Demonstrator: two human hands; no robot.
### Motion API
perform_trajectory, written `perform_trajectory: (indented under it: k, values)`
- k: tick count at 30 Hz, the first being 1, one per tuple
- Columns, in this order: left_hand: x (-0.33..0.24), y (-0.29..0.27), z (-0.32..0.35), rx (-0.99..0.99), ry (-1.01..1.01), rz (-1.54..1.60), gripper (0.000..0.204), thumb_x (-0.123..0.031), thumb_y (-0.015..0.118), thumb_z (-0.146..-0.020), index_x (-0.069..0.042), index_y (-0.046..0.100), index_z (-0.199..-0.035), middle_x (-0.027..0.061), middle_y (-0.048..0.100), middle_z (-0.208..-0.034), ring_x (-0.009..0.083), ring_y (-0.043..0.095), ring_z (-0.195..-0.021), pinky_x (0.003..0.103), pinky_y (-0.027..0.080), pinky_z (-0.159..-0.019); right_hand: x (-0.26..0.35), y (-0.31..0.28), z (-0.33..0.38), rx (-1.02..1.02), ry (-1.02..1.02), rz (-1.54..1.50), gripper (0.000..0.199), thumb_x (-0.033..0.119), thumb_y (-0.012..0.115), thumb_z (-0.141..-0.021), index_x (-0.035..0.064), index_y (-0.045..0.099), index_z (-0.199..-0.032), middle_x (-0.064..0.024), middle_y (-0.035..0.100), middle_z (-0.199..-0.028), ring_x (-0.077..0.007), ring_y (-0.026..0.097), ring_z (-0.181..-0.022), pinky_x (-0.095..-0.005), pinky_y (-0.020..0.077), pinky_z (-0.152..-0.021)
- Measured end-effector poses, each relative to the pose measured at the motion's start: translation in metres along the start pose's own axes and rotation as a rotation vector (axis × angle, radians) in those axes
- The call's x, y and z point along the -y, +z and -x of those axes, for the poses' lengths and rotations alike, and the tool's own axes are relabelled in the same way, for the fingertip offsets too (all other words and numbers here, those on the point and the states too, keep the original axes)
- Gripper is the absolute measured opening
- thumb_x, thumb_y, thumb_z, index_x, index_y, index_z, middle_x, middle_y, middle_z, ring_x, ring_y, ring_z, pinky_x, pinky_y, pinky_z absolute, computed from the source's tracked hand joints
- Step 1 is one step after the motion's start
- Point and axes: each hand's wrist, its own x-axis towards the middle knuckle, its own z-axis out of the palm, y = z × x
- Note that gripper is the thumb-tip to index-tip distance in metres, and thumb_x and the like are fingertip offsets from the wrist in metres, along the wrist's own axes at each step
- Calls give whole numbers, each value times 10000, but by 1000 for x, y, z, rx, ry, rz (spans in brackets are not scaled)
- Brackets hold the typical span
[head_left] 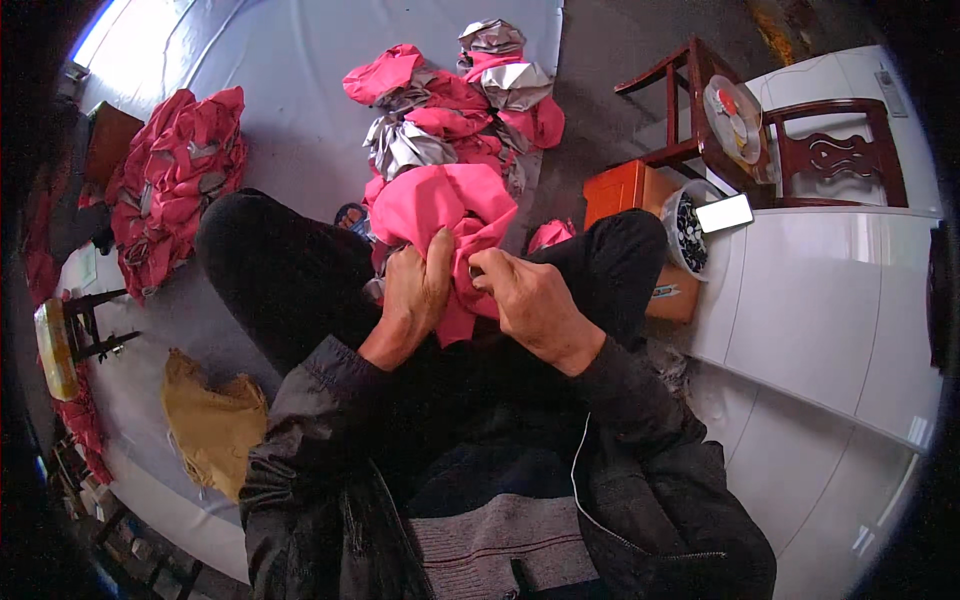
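Between my knees I hold a piece of pink fabric point(440, 200), bunched and folded. My left hand point(412, 295) grips it with the thumb on top and the fingers curled beneath. To its right, my right hand point(535, 305) is closed in a pinch at the fabric's edge. Whatever small thing sits between the right fingertips, if anything, is hidden. Just beyond, a heap of pink and silver fabric pieces point(440, 120) lies on the grey sheet, touching or close behind the piece in my hands.
Another pink fabric heap point(180, 180) lies at the far left. A tan cloth point(212, 420) is left of my legs. On the right stand an orange box point(615, 190), a clear tub of small dark and white parts point(685, 235), a phone-like white rectangle point(725, 213) and wooden chairs point(835, 150).
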Motion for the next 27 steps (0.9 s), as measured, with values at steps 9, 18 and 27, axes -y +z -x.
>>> perform_trajectory:
  k: [9, 18, 27]
  values:
    - [5, 2, -1, -40, 88, -49, 347, -334, 434, -1006, -80, 663, -950, 297, 580, -679, 477, 613, -643, 557, 408, -526, 3, 10, -2, -33, 62, 83, 111, 104, 577, -939, 61, 487, -986, -137, 638, -810, -323, 675, -762, -425, 537, -623]
    - [-12, -5, 0, -16, -128, 103, 522, -367, 481, -1005, 72, 592, -744, 99, 487, -543, 119, 492, -565, 392, 390, -505, 7, -1, -3, -124, 76, 10, 182, 37, 647, -874, 34, 557, -1032, -129, 659, -886, -312, 689, -800, -388, 537, -636]
    - [-14, -6, 3, -79, -52, 108, 547, -371, 497, -1000, 76, 573, -695, 77, 435, -528, 102, 458, -548, 384, 361, -477, 4, -5, -8, 29, 15, 128, 155, 91, 624, -906, 44, 530, -1021, -127, 625, -864, -323, 670, -771, -401, 533, -633]
